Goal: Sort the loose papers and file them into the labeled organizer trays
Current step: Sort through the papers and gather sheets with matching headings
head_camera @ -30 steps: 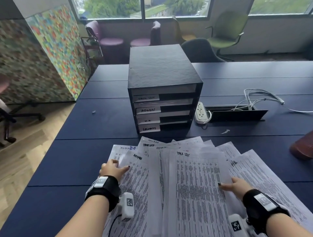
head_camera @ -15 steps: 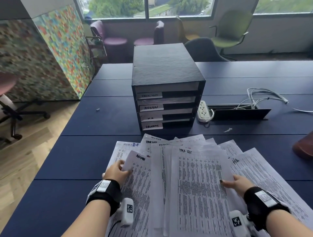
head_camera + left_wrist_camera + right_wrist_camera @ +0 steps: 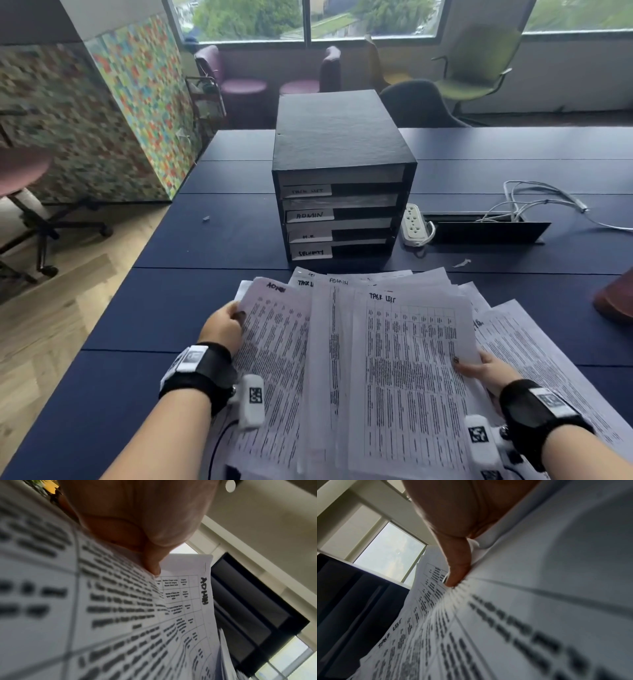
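Observation:
A fanned pile of printed papers point(image 3: 394, 370) is lifted off the near part of the dark blue table point(image 3: 212, 240). My left hand point(image 3: 224, 323) grips the left edge of the sheet marked ADMIN point(image 3: 274, 342), thumb on top; the left wrist view shows the ADMIN sheet point(image 3: 192, 601) under the thumb. My right hand point(image 3: 483, 371) pinches the right edge of the pile by the sheet marked TASK LIST point(image 3: 407, 370), thumb pressed on the papers point(image 3: 522, 615). The black organizer point(image 3: 339, 178) stands behind, with trays labeled TASK LIST, ADMIN, H.R. and SECURITY.
A white power strip point(image 3: 414, 224) lies right of the organizer, beside an open cable hatch point(image 3: 486, 231) with white cables point(image 3: 541, 202). More sheets point(image 3: 534, 353) lie on the table at right. A brown object point(image 3: 616, 301) sits at the right edge. Chairs stand beyond the table.
Both hands have gathered the pile and lifted it toward me. The left hand went from resting on the ADMIN sheet to gripping its edge, and the sheets moved closer together.

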Demonstrator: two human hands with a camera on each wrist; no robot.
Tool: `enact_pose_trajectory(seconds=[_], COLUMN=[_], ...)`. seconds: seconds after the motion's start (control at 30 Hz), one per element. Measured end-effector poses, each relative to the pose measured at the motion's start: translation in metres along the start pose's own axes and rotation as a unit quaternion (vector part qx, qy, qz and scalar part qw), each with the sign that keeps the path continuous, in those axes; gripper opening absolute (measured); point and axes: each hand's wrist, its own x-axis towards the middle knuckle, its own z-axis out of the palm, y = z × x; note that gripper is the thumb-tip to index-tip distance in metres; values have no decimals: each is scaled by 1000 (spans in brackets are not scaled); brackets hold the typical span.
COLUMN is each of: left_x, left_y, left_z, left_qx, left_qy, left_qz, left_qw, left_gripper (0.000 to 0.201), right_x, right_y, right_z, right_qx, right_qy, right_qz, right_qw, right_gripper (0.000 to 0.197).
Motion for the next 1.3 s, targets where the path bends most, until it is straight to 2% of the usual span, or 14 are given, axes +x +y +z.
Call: enact_pose_trajectory(seconds=[0.1,0.33,0.5,0.57,0.6,0.67,0.73,0.83,0.87,0.97,1.0,1.07,1.2,1.3], left_x=[4,19,20,20,19,16,9,-10,-15,-23,-24,-24,-28,-27], left_y=[9,34,61,68,68,62,51,39,35,28,27,28,30,27], left_z=[-16,-53,-52,-40,-31,-9,18,61,73,99,104,111,113,114], left_qx=[-13,-40,-77,-88,-89,-80,-82,-92,-85,10,36,93,148,99], left_qy=[50,263,306,286,265,209,147,51,16,-94,-122,-146,-106,-131], left_qz=[10,37,42,59,64,58,28,-25,-29,-13,2,33,39,28], left_qw=[999,963,948,953,958,973,985,994,996,995,992,984,983,986], left_gripper=[23,19,27,23,19,16,19,23,26,31,29,23,34,31], right_x=[-1,-8,-14,-17,-17,-17,-22,-24,-24,-21,-20,-20,-20,-14], right_y=[2,3,3,3,4,4,2,1,1,-3,-4,-7,-12,-13], right_z=[-3,-8,-14,-16,-17,-18,-17,-16,-15,-12,-12,-10,-5,-5], right_qx=[19,77,133,143,162,205,219,170,156,134,114,59,-9,-58], right_qy=[2,2,12,11,11,21,15,6,4,-5,-7,-15,-4,4], right_qz=[0,13,39,41,36,32,32,37,39,45,48,44,29,13], right_qw=[1000,997,990,989,986,978,975,985,987,990,992,997,1000,998], right_gripper=[23,31,50,77,72,40,39,90,86,36,32,32,19,38])
